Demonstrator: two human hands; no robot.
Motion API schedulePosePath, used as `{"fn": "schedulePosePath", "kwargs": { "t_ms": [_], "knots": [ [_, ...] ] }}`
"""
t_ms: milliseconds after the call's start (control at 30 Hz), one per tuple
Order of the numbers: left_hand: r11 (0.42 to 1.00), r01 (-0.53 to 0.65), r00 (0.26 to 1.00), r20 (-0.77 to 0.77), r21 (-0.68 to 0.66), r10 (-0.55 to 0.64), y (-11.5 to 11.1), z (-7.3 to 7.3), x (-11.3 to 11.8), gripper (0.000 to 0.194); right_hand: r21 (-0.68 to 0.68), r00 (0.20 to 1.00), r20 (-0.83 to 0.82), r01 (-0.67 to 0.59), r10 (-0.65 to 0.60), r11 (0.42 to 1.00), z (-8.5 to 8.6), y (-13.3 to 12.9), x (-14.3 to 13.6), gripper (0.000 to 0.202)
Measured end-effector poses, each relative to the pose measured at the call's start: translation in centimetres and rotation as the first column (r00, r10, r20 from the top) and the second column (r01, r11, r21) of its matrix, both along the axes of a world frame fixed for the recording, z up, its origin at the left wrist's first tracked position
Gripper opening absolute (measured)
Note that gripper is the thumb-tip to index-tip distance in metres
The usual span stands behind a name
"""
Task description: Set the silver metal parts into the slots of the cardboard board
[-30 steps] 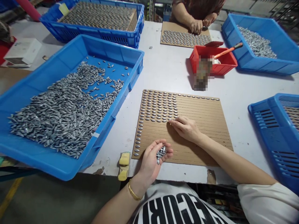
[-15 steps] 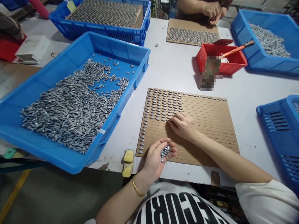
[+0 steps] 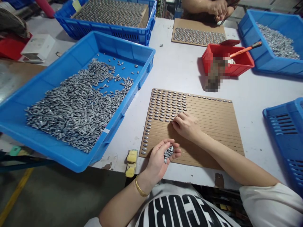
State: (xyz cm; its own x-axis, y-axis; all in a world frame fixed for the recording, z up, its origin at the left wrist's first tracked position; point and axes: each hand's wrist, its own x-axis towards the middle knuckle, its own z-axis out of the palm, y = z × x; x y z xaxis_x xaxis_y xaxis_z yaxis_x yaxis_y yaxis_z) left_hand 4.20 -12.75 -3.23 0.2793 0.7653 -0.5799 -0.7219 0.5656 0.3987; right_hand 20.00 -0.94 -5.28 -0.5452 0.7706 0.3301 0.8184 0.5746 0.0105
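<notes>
Palm up, my left hand point(image 3: 158, 159) is cupped around a small heap of silvery spindle-shaped pieces point(image 3: 169, 152), low over the near edge of a grooved cardboard sheet point(image 3: 213, 126). Closed in a pinch, my right hand point(image 3: 186, 126) rests on the sheet at the end of a partly filled row. What its fingertips hold is hidden. Rows of the same pieces point(image 3: 167, 105) lie across the sheet's far left part. A single line of them runs down the left edge, and another stretches along the far edge.
On the left stands a blue tray point(image 3: 120, 123) heaped with loose pieces. Behind it is a blue crate point(image 3: 113, 31) of filled sheets. A red box point(image 3: 241, 67) with an orange-handled tool sits beyond my sheet. Across the table, a co-worker's hands point(image 3: 220, 11) are above another sheet.
The whole view has shifted slightly to the right. My right hand stays at the same row end, and my left hand still cups its pieces.
</notes>
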Motion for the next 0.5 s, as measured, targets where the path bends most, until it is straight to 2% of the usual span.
{"fn": "schedulePosePath", "kwargs": {
  "t_ms": [167, 267, 333, 400, 500],
  "knots": [
    [0.996, -0.036, 0.998, 0.055, -0.087, 0.041, 0.4, 0.3, -0.2, 0.024, -0.053, 0.989, -0.149, -0.019, 0.011, 0.998, 1.5, -1.1, 0.9, 0.017],
    [0.987, -0.053, 0.994, 0.09, -0.15, 0.067, 1.0, 0.6, -0.2, 0.023, -0.155, 0.962, -0.257, -0.133, 0.09, 0.979, 2.8, -3.1, 1.5, 0.016],
    [0.982, -0.078, 0.989, 0.109, -0.17, 0.097, 1.3, 0.6, -0.2, 0.019, -0.231, 0.948, -0.272, -0.232, 0.166, 0.945, 3.5, -4.6, 1.5, 0.021],
    [0.98, -0.098, 0.985, 0.126, -0.171, 0.121, 1.5, 0.4, 0.0, 0.018, -0.271, 0.94, -0.263, -0.289, 0.219, 0.918, 3.7, -5.9, 1.3, 0.025],
    [0.981, -0.096, 0.984, 0.131, -0.168, 0.119, 1.7, 0.1, 0.3, 0.021, -0.252, 0.934, -0.259, -0.311, 0.246, 0.916, 3.3, -6.8, 1.0, 0.024]
  ]
}}
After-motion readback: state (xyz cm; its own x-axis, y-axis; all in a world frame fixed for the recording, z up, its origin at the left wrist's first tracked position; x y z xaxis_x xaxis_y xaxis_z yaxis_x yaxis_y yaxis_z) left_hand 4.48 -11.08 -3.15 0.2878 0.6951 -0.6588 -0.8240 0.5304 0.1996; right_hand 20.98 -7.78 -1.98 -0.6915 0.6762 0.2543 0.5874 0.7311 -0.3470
